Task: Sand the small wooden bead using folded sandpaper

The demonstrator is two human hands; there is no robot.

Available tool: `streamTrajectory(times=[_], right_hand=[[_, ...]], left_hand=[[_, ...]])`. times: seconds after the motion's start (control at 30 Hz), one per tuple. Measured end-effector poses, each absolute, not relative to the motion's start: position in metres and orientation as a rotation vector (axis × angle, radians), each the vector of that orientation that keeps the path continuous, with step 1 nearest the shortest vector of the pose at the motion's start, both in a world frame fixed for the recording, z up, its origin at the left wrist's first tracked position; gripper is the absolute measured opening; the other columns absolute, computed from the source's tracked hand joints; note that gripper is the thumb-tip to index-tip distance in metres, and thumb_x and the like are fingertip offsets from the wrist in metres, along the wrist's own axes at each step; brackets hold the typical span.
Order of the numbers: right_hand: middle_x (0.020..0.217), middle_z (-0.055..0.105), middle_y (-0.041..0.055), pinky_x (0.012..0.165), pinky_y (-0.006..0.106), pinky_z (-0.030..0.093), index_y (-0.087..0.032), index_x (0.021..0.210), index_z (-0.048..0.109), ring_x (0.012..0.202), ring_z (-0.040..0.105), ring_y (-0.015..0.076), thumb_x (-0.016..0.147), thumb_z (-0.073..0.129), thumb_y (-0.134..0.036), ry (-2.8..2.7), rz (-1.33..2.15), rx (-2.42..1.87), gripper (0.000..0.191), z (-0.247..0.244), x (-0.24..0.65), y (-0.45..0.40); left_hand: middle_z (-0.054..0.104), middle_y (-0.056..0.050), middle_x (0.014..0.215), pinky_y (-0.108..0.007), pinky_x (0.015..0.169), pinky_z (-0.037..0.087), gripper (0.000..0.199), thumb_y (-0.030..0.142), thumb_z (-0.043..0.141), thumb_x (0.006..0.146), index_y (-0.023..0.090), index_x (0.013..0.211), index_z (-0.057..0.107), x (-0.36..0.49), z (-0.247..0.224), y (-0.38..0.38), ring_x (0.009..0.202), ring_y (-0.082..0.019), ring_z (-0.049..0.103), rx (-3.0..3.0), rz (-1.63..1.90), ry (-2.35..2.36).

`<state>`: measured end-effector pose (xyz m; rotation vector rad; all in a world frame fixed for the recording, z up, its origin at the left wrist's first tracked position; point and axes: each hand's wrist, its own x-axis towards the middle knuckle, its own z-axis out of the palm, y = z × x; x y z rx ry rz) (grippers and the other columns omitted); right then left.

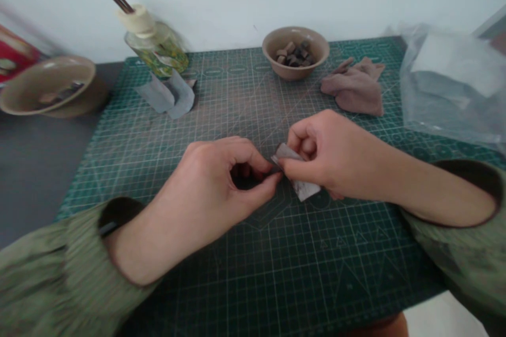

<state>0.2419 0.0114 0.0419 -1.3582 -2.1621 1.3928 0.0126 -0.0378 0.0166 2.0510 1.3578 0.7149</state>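
My left hand (209, 184) pinches a small dark piece (275, 168) between thumb and fingertips; most of it is hidden, so its exact kind cannot be made out. Against that piece, my right hand (336, 160) grips a folded strip of grey sandpaper (307, 190) with thumb and bent fingers. The two hands meet over the middle of the green cutting mat (253, 263), fingertips almost touching.
Small dark and brown blocks fill a bowl (295, 72) at the back. Another bowl (75, 107) stands left. Curled grey sheets (182, 97) lie by a reed diffuser bottle (162, 52). A brownish cloth (358, 89) and clear plastic bag (443, 99) sit right.
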Motion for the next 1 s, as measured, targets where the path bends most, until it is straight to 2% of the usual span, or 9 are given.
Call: streamTrajectory(times=[0.17,0.4,0.47,0.6,0.77,0.9,1.0], right_hand=[[0.052,0.066,-0.005,0.041,0.02,0.035,-0.02,0.068,0.061,0.037,0.055,0.0058,0.095,0.076,-0.018,-2.23,1.348,-1.373,0.03,0.039,0.244,0.014],[0.05,0.065,-0.0064,0.035,0.021,0.035,-0.022,0.069,0.06,0.032,0.056,0.0079,0.097,0.074,-0.018,-2.145,1.454,-1.37,0.032,0.04,0.247,0.017],[0.05,0.065,-0.0072,0.033,0.022,0.033,-0.022,0.069,0.059,0.032,0.056,0.0081,0.098,0.074,-0.018,-2.129,1.497,-1.347,0.032,0.04,0.248,0.017],[0.051,0.063,-0.0088,0.033,0.022,0.032,-0.023,0.07,0.057,0.033,0.056,0.0081,0.095,0.076,-0.018,-2.121,1.572,-1.333,0.032,0.04,0.249,0.016],[0.051,0.061,-0.0068,0.039,0.023,0.034,-0.023,0.069,0.051,0.037,0.056,0.0075,0.097,0.078,-0.018,-2.106,1.363,-1.356,0.039,0.041,0.249,0.018],[0.053,0.064,-0.0026,0.04,0.024,0.033,-0.023,0.069,0.055,0.042,0.058,0.0097,0.098,0.085,-0.021,-2.009,1.197,-1.412,0.042,0.047,0.249,0.019],[0.055,0.067,-0.0018,0.04,0.024,0.034,-0.022,0.07,0.057,0.042,0.058,0.0096,0.098,0.086,-0.021,-1.975,1.191,-1.41,0.041,0.049,0.249,0.019]], left_hand=[[0.083,0.001,0.094,-0.032,0.074,0.057,0.004,0.029,0.083,0.097,0.028,0.095,0.086,0.01,0.019,-0.037,0.082,-0.017,0.075,2.124,0.704,1.276],[0.08,0.002,0.085,-0.031,0.068,0.053,0.008,0.031,0.082,0.095,0.026,0.088,0.082,0.008,0.019,-0.036,0.074,-0.016,0.07,2.093,0.725,1.327],[0.081,0.002,0.087,-0.031,0.07,0.054,0.002,0.027,0.081,0.093,0.026,0.091,0.082,0.008,0.019,-0.035,0.076,-0.017,0.07,2.109,0.734,1.338],[0.081,0.004,0.089,-0.029,0.071,0.055,0.008,0.025,0.081,0.093,0.028,0.1,0.084,0.007,0.019,-0.034,0.075,-0.015,0.07,2.123,0.742,1.351],[0.086,0.002,0.096,-0.026,0.066,0.058,0.014,0.031,0.082,0.1,0.029,0.112,0.089,0.006,0.02,-0.033,0.075,-0.015,0.073,2.04,0.771,1.379],[0.091,-0.002,0.106,-0.031,0.079,0.07,0.02,0.037,0.09,0.099,0.026,0.116,0.089,0.003,0.022,-0.029,0.086,-0.02,0.082,1.888,0.933,1.49],[0.092,-0.003,0.112,-0.036,0.09,0.074,0.024,0.037,0.091,0.1,0.025,0.12,0.088,0.003,0.022,-0.026,0.094,-0.022,0.085,1.852,0.988,1.527]])
